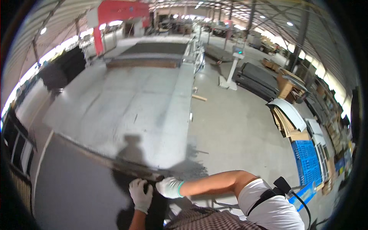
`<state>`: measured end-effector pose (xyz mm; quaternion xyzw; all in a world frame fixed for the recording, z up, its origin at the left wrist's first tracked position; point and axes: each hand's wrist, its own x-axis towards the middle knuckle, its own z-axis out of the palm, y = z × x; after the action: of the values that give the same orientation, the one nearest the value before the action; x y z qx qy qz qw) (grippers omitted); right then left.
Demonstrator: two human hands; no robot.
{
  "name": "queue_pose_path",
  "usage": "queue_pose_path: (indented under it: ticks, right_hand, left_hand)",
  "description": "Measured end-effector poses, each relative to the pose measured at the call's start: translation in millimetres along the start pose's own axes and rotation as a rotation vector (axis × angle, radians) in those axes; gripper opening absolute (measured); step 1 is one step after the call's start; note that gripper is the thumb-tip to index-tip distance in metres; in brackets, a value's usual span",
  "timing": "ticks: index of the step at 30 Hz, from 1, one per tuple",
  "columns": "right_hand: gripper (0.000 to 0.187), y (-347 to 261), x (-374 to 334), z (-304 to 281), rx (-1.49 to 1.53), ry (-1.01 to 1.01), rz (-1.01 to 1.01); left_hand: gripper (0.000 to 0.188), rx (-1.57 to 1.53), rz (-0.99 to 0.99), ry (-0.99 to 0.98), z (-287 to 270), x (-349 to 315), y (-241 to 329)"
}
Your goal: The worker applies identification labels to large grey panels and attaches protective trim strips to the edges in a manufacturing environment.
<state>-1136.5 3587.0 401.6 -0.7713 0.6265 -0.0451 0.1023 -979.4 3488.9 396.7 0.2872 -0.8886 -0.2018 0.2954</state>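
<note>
My gloved left hand is curled near the far right corner of the dark grey sheet, my right hand just beside it; I cannot tell whether either grips. Beyond lies the pale machine bed and, farther, a red overhead frame.

At six o'clock, the left grip and right grip are gloved in white, the right's ribbed cloth cuff edged teal-green; below lies a brown-and-pale checked cloth garment. At eight, a plain dark-grey flat sheet. Toward ten, a broad pale-grey flat surface, streaked darker. At eleven, a red boxy gantry. Toward four, a blue slotted plastic pallet.
</note>
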Motion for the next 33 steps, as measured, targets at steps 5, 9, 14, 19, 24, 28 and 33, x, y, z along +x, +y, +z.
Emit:
queue_pose_path:
  ticks: [5, 9, 14, 19, 24, 28, 33]
  right_hand:
    - [0.017, 2, -21, -38, 0.107, -0.201, 0.122]
    - [0.028, -3, -59, -86, 0.196, -0.378, 0.187]
    - [0.020, 0, -43, -26, 0.376, -0.248, 0.242]
    - [0.031, 3, -81, -36, 0.293, -0.297, 0.244]
    - [0.048, 13, -44, 30, 0.506, -0.231, 0.286]
    - [0.034, 30, -82, 88, 0.769, -0.160, 0.525]
    - [0.034, 7, -65, 59, 0.582, -0.127, 0.337]
  left_hand:
    - [0.044, 0.075, -0.060, -0.031, -8, 11, 15]
    - [0.048, 0.127, -0.085, -0.050, -14, 15, 14]
    - [0.050, 0.120, -0.057, -0.077, -12, 16, 6]
    - [0.049, 0.170, -0.047, -0.026, -8, 17, -1]
    - [0.048, 0.113, -0.054, 0.055, -3, 16, 0]
    - [0.048, 0.159, -0.038, 0.020, -2, 21, 5]
    - [0.051, 0.174, 0.027, -0.021, 1, 12, -8]
